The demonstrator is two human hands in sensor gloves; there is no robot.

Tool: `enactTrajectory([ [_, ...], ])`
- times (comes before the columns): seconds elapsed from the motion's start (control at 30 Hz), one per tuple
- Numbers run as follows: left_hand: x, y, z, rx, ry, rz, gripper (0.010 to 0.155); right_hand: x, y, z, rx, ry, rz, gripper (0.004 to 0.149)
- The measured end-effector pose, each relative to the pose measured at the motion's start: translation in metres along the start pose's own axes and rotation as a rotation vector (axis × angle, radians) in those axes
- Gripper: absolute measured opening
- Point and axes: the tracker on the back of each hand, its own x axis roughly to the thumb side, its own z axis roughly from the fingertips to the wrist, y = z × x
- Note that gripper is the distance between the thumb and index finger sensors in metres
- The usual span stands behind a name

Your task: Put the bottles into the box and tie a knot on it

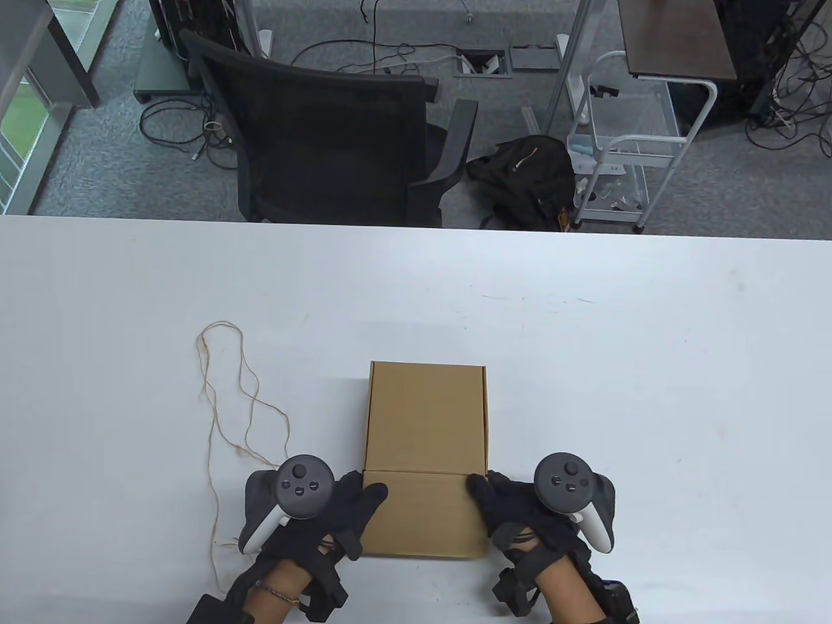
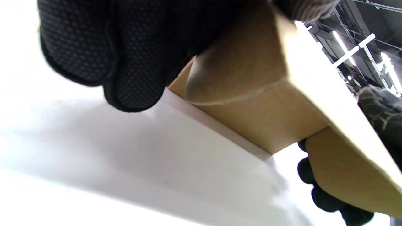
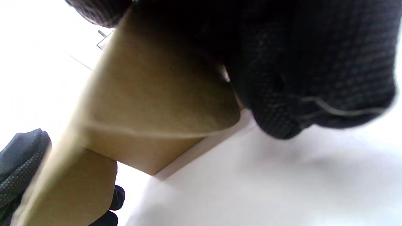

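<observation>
A brown cardboard box [image 1: 426,416] lies on the white table [image 1: 650,357] near its front edge, lid down. No bottles show in any view. My left hand [image 1: 354,507] grips the lid's front flap [image 1: 422,513] at its left corner; my right hand [image 1: 494,504] grips the right corner. The left wrist view shows the box [image 2: 251,94] from below, the flap held slightly off the front wall, with my right hand's fingers [image 2: 329,201] curled under it. In the right wrist view my left hand's fingers [image 3: 19,157] pinch the box's [image 3: 150,94] other corner. A thin string [image 1: 224,403] lies loose at the left.
The string trails from mid-table down to the front edge beside my left wrist. Beyond the table's far edge stand a black office chair [image 1: 338,130], a black backpack [image 1: 520,175] on the floor and a white wire cart [image 1: 617,162].
</observation>
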Motion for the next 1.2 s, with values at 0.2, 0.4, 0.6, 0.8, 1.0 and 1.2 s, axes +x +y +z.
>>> enactTrajectory([
  [0.2,0.001,-0.003,-0.002,-0.031,0.005,-0.036,0.087,-0.001,0.000,-0.001,-0.010,-0.018,0.010,0.079],
  [0.4,0.009,0.014,0.006,0.182,0.023,-0.200,0.093,0.011,-0.006,0.004,-0.124,-0.120,0.139,0.094],
  [0.6,0.021,0.011,0.007,0.192,-0.309,-0.322,0.099,0.025,0.006,0.001,0.001,-0.321,0.308,0.091],
  [0.8,0.036,0.003,0.008,0.249,-0.278,-0.625,0.091,0.032,0.006,0.004,-0.081,-0.379,0.627,0.097],
  [1.0,0.039,-0.001,-0.003,0.290,-0.350,-0.760,0.097,0.038,0.021,-0.004,-0.170,-0.564,0.777,0.098],
  [1.2,0.046,-0.010,-0.007,0.393,-0.395,-0.957,0.104,0.043,0.024,-0.001,-0.329,-0.668,0.912,0.090],
])
